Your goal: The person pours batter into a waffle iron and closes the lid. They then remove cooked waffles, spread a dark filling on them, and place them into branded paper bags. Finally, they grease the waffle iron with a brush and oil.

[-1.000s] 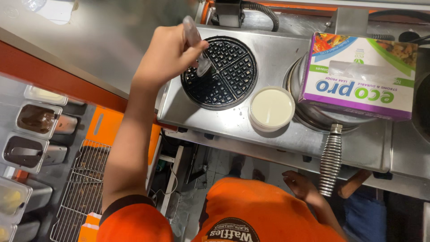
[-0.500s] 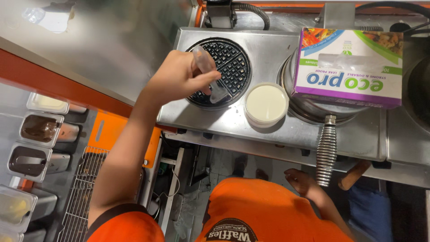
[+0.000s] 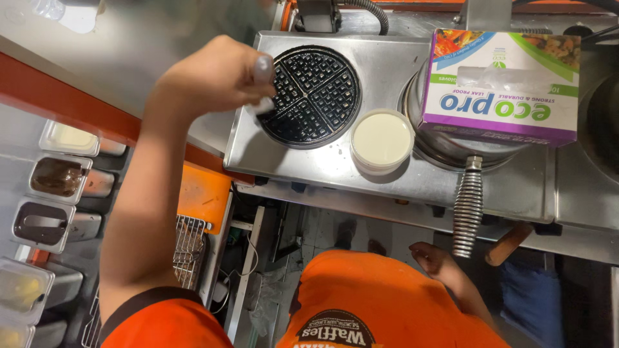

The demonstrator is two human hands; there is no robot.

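Nearest the camera is the person's orange short-sleeved shirt (image 3: 387, 303). The right hand (image 3: 433, 258) hangs by the hip at abt 5 o'clock, fingers loosely curled, holding nothing and touching nothing. At 9 o'clock, low down, is a row of rectangular steel topping pans (image 3: 55, 177) w/ brown and pale fillings, and an orange flat board (image 3: 203, 196) sits just under the table edge. Further out, the coiled steel spring handle (image 3: 469, 206) points down off the front of the stainless steel waffle-maker housing (image 3: 387, 187). A round clear plastic cup of creamy white batter (image 3: 382, 140) stands on that housing, just beside the plate at its 4 o'clock, not touched. The left hand (image 3: 206, 80) is clenched round a small greyish tool w/ a pale tip (image 3: 263, 71); can't tell what kind it is, prob a brush or sim. What's changed: 1 s ago that hand held the tool over the middle of the round black four-section waffle plate (image 3: 316, 96), whereas now it has slid to the plate's 9 o'clock rim, w/ the pale tip touching the edge. The plate is bare, no batter on it. My read: the pass over the grid has reached its edge. Furthest at 2 o'clock, a purple, white and green cardboard box (image 3: 503, 84) rests on a second round steel lid.
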